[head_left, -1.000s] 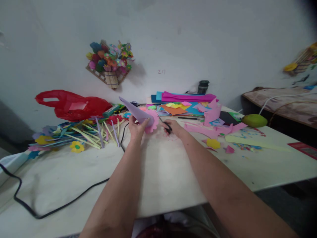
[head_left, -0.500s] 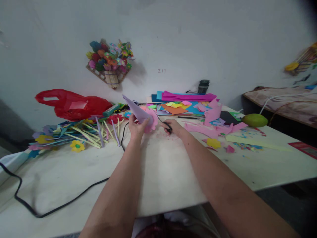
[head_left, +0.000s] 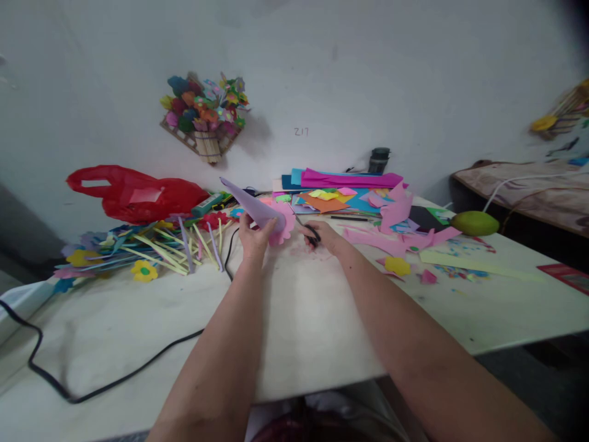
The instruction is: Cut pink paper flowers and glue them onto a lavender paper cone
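My left hand [head_left: 254,236] is closed around a lilac paper cone [head_left: 252,205], its narrow tip pointing up and to the left. A pink scalloped paper edge [head_left: 286,226] rims the cone's wide end. In my right hand [head_left: 322,236] is a pair of scissors [head_left: 313,235] with black handles. The blades point up and left, close beside the pink edge; whether they touch it I cannot tell. Small pink scraps lie on the table below the scissors.
Paper flowers and stems [head_left: 156,245] lie to the left, in front of a red plastic bag [head_left: 138,195]. Coloured sheets [head_left: 350,179] are stacked by the wall. Pink offcuts [head_left: 381,240] and a green fruit [head_left: 475,223] are at right. A black cable [head_left: 138,368] crosses the left side.
The lilac cone has tilted slightly, its tip shifting a little left and down. The scissors have turned very slightly, and both hands stay in nearly the same place.
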Motion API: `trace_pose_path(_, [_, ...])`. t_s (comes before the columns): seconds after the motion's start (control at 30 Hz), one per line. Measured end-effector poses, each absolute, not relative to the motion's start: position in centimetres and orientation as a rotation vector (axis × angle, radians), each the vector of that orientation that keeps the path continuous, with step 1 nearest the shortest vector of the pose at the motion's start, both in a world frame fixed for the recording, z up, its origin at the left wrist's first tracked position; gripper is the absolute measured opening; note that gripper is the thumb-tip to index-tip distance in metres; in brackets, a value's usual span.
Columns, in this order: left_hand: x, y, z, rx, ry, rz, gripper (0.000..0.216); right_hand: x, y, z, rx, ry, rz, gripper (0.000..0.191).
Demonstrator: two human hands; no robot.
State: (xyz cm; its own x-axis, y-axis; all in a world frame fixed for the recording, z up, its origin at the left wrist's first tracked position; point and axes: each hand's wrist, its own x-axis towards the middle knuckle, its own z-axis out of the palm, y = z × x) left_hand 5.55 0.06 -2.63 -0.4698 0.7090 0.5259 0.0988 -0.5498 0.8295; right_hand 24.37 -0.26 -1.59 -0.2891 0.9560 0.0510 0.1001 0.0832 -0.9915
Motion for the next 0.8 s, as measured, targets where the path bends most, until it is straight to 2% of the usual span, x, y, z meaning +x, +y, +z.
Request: trace_pose_path(0.8, [5.93,-0.39,-2.14,1.239,1.192,2.082,0.056,24.17,-0.14,-1.80,-1.093,-1.528,1.292,0.024])
